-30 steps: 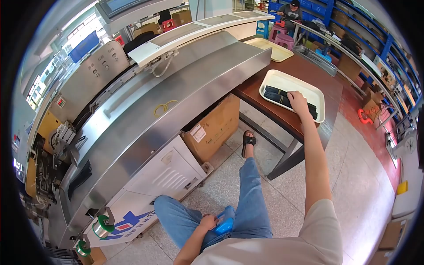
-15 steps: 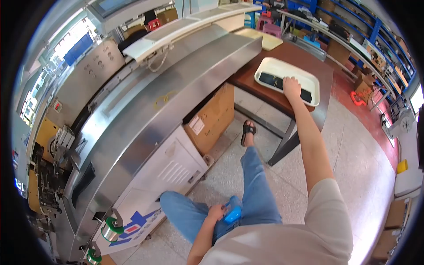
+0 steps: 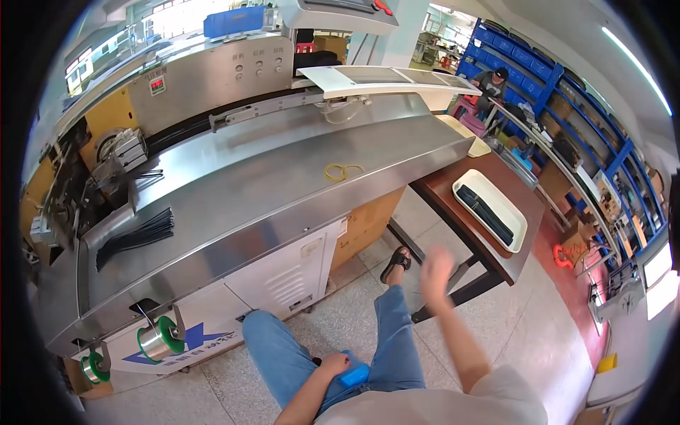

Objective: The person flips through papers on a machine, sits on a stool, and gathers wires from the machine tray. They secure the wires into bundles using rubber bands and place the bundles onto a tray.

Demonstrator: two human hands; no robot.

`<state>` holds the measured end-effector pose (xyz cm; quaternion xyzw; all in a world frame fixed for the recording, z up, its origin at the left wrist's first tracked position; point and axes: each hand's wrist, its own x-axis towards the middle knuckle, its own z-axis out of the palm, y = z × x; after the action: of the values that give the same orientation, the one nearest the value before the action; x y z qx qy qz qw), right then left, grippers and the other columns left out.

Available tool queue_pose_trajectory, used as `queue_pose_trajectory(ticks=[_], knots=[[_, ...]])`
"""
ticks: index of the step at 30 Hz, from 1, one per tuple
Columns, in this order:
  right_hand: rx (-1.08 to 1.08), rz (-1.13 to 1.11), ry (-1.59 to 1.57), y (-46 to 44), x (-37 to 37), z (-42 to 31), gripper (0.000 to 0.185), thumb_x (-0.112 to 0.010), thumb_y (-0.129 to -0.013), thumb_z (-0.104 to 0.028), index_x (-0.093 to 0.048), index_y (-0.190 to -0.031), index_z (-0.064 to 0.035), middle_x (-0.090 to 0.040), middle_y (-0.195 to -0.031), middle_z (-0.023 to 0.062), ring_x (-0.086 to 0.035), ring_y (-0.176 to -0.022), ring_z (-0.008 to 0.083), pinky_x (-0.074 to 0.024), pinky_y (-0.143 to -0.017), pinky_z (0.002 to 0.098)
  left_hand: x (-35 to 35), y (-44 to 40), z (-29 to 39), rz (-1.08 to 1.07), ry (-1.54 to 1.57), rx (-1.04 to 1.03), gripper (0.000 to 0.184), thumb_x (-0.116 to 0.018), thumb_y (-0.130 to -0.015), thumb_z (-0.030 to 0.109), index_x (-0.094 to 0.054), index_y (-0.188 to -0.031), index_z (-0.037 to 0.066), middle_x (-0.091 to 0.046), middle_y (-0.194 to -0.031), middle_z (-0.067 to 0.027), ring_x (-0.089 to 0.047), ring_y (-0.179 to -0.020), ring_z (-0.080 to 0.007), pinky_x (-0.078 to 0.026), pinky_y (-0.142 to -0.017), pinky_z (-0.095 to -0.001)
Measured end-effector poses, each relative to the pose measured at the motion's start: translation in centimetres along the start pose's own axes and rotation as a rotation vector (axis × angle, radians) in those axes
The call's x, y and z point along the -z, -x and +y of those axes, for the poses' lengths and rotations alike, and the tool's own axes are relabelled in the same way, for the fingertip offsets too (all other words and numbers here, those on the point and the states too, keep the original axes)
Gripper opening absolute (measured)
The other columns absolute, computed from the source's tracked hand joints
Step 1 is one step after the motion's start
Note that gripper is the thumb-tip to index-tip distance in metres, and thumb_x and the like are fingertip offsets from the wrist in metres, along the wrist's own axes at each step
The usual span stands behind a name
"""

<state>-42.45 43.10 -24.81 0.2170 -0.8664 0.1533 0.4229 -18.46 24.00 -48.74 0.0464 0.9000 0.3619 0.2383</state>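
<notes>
Head view suggested filling of the tray (image 3: 503, 200), right hand (image 3: 435, 273) too blurred to judge grip, black strands (image 3: 140, 238) apparently needing gathering next.

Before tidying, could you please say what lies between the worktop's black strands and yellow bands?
Bare steel worktop separates strands from bands in the head view.

Big blue shelves (image 3: 551, 92) stand behind the brown table (image 3: 439, 191). Under it is grey floor (image 3: 510, 333), to its right red floor (image 3: 559, 290), and far to its left bright windows (image 3: 188, 20).
</notes>
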Motion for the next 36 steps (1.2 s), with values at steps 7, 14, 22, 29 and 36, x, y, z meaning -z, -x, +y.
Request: queue_pose_trajectory(ticks=[7,14,22,29,36], knots=[[-0.353,-1.313,0.26,26.6,-5.2,-2.8,0.054,-0.054,-0.073,-0.042,-0.049,-0.116,-0.0096,-0.033,-0.13,0.0168,-0.029,-0.122,0.0334,-0.0167,-0.095,0.0609,-0.6,-0.7,-1.2,-0.042,0.04,-0.055,0.026,-0.054,-0.074,0.03,-0.063,-0.087,0.008,-0.062,-0.086,-0.0157,-0.059,-0.079,-0.0326,-0.047,-0.069,-0.0433],[-0.333,-1.345,0.41,20.4,-6.7,2.0,0.049,-0.044,-0.08,-0.042,-0.047,-0.117,-0.0092,-0.041,-0.125,0.013,-0.037,-0.117,0.0292,-0.0301,-0.089,0.0593,0.5,-0.1,0.9,0.01,0.063,-0.045,0.022,-0.052,-0.073,0.025,-0.06,-0.082,0.006,-0.061,-0.082,-0.0165,-0.058,-0.074,-0.0337,-0.045,-0.062,-0.045],[-0.838,-1.113,0.222,18.1,-9.8,10.4,0.083,-0.053,-0.07,-0.058,-0.032,-0.126,0.0,-0.036,-0.124,0.0306,-0.041,-0.112,0.0383,-0.0335,-0.093,0.0429,1.7,1.7,0.9,-0.002,0.042,-0.064,0.023,-0.057,-0.073,0.025,-0.062,-0.089,0.008,-0.062,-0.081,-0.0142,-0.059,-0.079,-0.0303,-0.047,-0.069,-0.042],[-0.784,-1.789,-0.255,24.2,-7.6,7.7,0.101,-0.055,-0.062,-0.067,-0.032,-0.125,0.0079,-0.035,-0.125,0.0305,-0.038,-0.114,0.0416,-0.0332,-0.095,0.0391,1.1,0.6,1.0,-0.061,-0.013,-0.024,0.023,-0.056,-0.074,0.023,-0.062,-0.092,0.009,-0.062,-0.083,-0.0138,-0.059,-0.08,-0.0296,-0.047,-0.07,-0.0404],[-1.213,-1.47,0.11,26.0,-4.9,1.4,0.111,-0.065,-0.055,-0.063,-0.02,-0.128,0.0068,-0.041,-0.123,0.0257,-0.044,-0.112,0.0361,-0.0369,-0.093,0.0403,1.2,1.1,0.6,-0.083,-0.025,0.024,0.023,-0.055,-0.074,0.02,-0.062,-0.092,0.009,-0.062,-0.086,-0.0136,-0.059,-0.082,-0.0296,-0.047,-0.072,-0.0393]])
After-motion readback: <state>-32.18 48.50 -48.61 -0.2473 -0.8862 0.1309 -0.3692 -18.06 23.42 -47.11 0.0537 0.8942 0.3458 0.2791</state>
